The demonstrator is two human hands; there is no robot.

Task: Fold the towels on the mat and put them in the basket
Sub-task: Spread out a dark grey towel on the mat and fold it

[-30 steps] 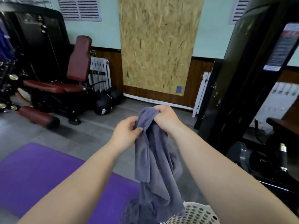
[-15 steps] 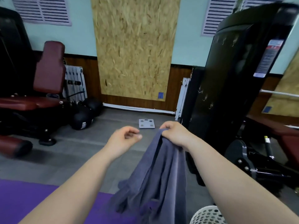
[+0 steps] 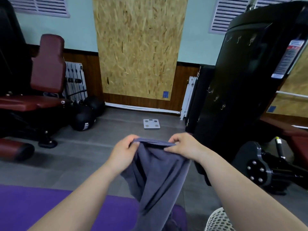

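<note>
A grey-blue towel (image 3: 158,177) hangs in the air in front of me, over the purple mat (image 3: 50,207). My left hand (image 3: 123,152) pinches its top edge on the left. My right hand (image 3: 185,145) pinches the same edge on the right, so the edge is stretched short between both hands. The rest of the cloth drops in loose folds toward the mat. A white perforated basket (image 3: 216,220) shows only its rim at the bottom right, partly behind my right forearm.
A tall black gym machine (image 3: 241,97) stands close on the right, with a black wheel part (image 3: 256,167) low beside it. A dark red bench (image 3: 33,100) and black medicine balls (image 3: 83,120) are on the left. A white scale (image 3: 151,123) lies on the grey floor ahead.
My left hand let go of the bunched towel, then took hold of its top edge again. Both hands now hold the edge apart. The view has swung to the right.
</note>
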